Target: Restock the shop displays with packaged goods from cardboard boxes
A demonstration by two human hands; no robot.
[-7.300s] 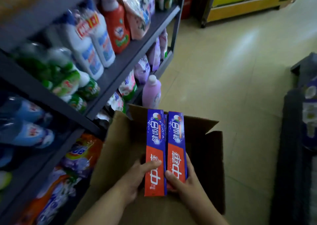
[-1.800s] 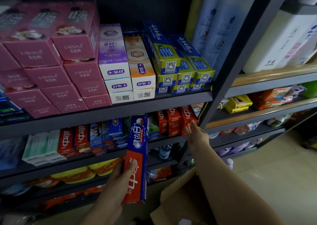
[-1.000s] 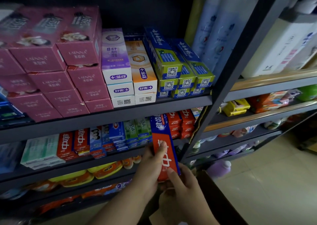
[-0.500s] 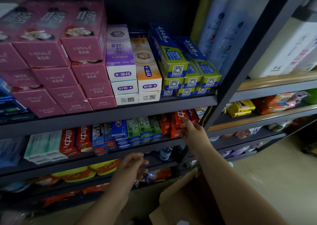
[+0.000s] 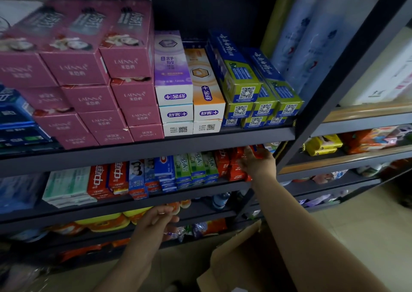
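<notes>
My right hand reaches into the middle shelf at its right end. Its thumb and fingers hold the near end of a red-and-blue toothpaste box lying on top of a stack of red toothpaste boxes. My left hand hangs lower, in front of the shelf below, with loosely curled fingers and nothing in it. The open cardboard box stands on the floor at the bottom, partly hidden behind my right forearm.
The upper shelf carries pink boxes, white toothpaste boxes and blue-green boxes. Green, blue and red toothpaste boxes fill the middle shelf. A dark upright post separates the neighbouring shelves on the right. Tiled floor lies at the lower right.
Both hands held the toothpaste box a second ago; my right hand has carried it to the red stack. My left hand let go and dropped lower, empty.
</notes>
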